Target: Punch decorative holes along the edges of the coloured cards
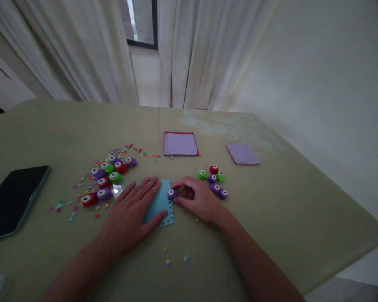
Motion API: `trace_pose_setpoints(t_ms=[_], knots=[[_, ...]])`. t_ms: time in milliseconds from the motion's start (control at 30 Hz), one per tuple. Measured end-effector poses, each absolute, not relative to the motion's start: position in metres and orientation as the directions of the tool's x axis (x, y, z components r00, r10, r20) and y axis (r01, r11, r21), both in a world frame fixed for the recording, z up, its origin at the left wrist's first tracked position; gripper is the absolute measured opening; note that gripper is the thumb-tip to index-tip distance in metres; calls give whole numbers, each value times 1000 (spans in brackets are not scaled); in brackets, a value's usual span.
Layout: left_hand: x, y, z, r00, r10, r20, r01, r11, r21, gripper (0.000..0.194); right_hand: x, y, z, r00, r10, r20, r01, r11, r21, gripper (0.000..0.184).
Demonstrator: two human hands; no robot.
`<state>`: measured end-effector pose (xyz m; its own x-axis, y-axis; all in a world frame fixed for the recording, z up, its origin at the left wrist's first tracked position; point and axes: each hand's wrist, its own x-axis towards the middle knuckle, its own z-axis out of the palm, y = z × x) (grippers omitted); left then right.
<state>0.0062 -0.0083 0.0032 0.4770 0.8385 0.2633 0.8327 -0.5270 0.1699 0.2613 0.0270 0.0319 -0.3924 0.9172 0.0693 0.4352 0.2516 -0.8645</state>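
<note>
My left hand [135, 207] lies flat, fingers stretched, over a light blue sheet of paper [159, 205]. Small punched shapes run along the sheet's right and lower edges. Between the thumb and fingers of my right hand [200, 197] is a small purple craft punch [172, 193], set at the sheet's right edge. Part of the sheet is hidden under my left hand. Just right of my right hand stands a group of small red, green and purple punches [212, 178].
Larger coloured punches [108, 172] stand at left among scattered paper confetti [78, 196]. A tablet or large phone [17, 197] lies at far left. Behind my hands is a stack of lilac and red paper [180, 144]. Another lilac stack [242, 154] with a punched border lies farther right.
</note>
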Motion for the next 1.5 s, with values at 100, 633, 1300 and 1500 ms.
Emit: trace_pose_setpoints(t_ms=[100,633,1300,1500], knots=[[6,-8,3,488,835,255,827,-535,172,76,259,27,31,-351,935,59,436,219,-873,30],[6,-8,4,498,825,266,822,-547,159,76,259,28,28,-368,924,103,414,262,-872,27],[7,-8,5,493,834,247,824,-539,174,76,259,28,31,-379,920,102,419,269,-867,27],[6,-8,3,485,835,260,820,-537,196,76,258,28,30,-370,925,85,399,240,-885,29]])
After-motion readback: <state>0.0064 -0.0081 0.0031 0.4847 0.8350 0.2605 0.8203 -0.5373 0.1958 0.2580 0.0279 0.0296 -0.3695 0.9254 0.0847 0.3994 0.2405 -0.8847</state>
